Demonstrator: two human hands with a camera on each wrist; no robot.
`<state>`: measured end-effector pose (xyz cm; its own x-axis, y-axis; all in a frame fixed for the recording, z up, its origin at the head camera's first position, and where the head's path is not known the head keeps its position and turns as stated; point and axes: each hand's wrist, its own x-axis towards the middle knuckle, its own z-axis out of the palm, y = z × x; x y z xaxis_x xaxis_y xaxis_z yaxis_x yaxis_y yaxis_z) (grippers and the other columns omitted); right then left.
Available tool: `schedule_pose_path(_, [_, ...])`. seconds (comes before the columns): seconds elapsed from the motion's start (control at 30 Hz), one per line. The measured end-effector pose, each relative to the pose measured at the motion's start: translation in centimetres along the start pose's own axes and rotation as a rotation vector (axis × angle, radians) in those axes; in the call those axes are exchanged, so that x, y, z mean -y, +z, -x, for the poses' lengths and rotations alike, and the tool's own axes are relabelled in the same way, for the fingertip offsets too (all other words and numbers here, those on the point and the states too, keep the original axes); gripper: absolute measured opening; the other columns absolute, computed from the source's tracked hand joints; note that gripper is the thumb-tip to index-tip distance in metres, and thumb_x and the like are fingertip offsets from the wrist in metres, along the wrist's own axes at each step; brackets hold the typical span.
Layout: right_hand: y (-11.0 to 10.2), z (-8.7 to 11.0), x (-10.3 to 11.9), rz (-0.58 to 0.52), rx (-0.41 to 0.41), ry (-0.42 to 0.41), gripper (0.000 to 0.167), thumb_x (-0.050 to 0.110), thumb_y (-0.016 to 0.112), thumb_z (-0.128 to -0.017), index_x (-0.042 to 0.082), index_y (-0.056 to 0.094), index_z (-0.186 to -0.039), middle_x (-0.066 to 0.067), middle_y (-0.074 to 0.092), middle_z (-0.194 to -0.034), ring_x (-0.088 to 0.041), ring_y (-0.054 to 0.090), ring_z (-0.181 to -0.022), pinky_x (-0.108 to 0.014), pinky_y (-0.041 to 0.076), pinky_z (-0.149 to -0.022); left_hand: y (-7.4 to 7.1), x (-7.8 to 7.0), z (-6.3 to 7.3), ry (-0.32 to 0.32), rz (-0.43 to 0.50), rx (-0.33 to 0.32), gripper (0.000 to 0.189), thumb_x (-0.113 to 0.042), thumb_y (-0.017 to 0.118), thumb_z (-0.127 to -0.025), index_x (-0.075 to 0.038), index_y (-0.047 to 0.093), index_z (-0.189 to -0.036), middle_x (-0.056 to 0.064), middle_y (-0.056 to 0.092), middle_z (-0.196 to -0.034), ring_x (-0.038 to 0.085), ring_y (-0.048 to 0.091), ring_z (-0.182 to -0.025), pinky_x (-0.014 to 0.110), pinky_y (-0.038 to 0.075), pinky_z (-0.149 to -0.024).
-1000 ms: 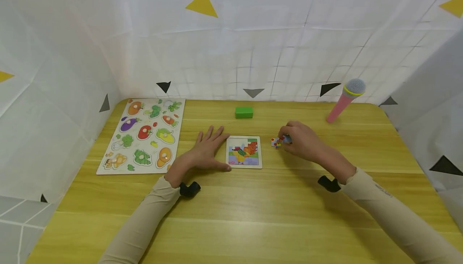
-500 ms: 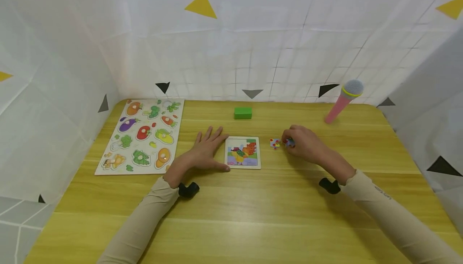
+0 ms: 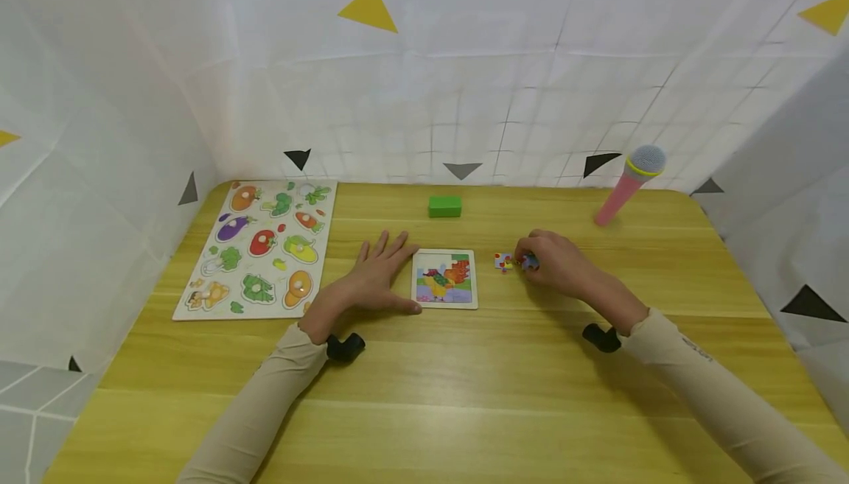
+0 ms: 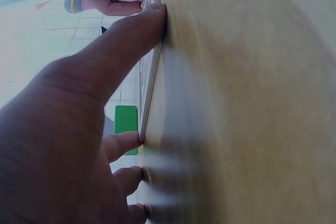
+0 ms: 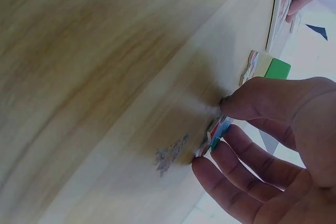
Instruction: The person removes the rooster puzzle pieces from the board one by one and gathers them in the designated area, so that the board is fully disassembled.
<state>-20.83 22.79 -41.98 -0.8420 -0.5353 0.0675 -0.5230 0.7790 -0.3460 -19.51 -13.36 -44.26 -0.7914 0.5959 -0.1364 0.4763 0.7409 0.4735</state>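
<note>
In the head view my left hand (image 3: 374, 281) lies with fingers spread beside a small framed jigsaw puzzle (image 3: 444, 297) of a colourful rooster. Its thumb and index fingertip touch the puzzle's left edge, as the left wrist view also shows. The frame's top strip and left side show bare backing. Right of the puzzle, my right hand (image 3: 557, 263) holds a blue, red and green puzzle piece (image 5: 216, 132) between thumb and fingertips, low over the table. Just left of those fingers lies another puzzle piece (image 3: 503, 261), with red and yellow marks.
A vegetable peg board (image 3: 317, 263) lies at the left of the wooden table (image 3: 424, 410). Behind the puzzle sits a green block (image 3: 445, 207). At the back right stands a pink toy microphone (image 3: 620, 197). White sheeting with coloured triangles encloses the back and sides.
My right hand has come down slightly, and the piece in its fingers has shifted away from the loose piece and lies flatter. My left hand keeps its place by the frame.
</note>
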Motion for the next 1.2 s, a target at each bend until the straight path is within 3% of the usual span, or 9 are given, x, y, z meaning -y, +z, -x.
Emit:
schedule_pose_path(0.2, [0.1, -0.2, 0.0, 0.011, 0.012, 0.012, 0.018, -0.005, 0.073, -0.08, 0.009, 0.075, -0.091, -0.007, 0.064, -0.091, -0.021, 0.054, -0.075, -0.038, 0.047, -0.068, 0.1, 0.1, 0.0, 0.004, 0.005, -0.001, 0.11, -0.064, 0.076, -0.077, -0.017, 0.023, -0.161, 0.011, 0.002, -0.167, 0.039, -0.009, -0.15, 0.063, -0.007, -0.115])
schedule_pose_path(0.73, [-0.7, 0.2, 0.5, 0.02, 0.01, 0.012, 0.021, -0.002, 0.078, -0.08, 0.003, 0.074, -0.1, -0.012, 0.067, -0.098, -0.03, 0.064, -0.089, -0.048, 0.052, -0.077, 0.2, 0.0, -0.2, -0.006, -0.002, 0.007, 0.111, -0.066, 0.076, -0.076, -0.018, 0.022, -0.161, 0.01, 0.001, -0.168, 0.038, -0.01, -0.151, 0.062, -0.007, -0.115])
schedule_pose_path(0.93, [-0.8, -0.1, 1.0, 0.024, -0.028, -0.018, 0.018, 0.001, 0.078, -0.082, 0.002, 0.074, -0.099, -0.012, 0.067, -0.098, -0.029, 0.063, -0.086, -0.046, 0.052, -0.074, 0.2, 0.2, -0.2, 0.0, -0.003, 0.005, 0.112, -0.066, 0.076, -0.076, -0.018, 0.022, -0.161, 0.01, 0.001, -0.168, 0.038, -0.01, -0.15, 0.062, -0.008, -0.115])
schedule_pose_path(1.2, [-1.1, -0.8, 2.2, -0.002, -0.012, -0.01, 0.018, 0.003, 0.076, -0.084, 0.002, 0.074, -0.102, -0.013, 0.066, -0.101, -0.03, 0.062, -0.087, -0.044, 0.052, -0.073, 0.3, 0.4, -0.1, 0.003, -0.005, -0.001, 0.111, -0.067, 0.075, -0.076, -0.018, 0.023, -0.161, 0.01, 0.001, -0.167, 0.037, -0.01, -0.15, 0.062, -0.008, -0.115])
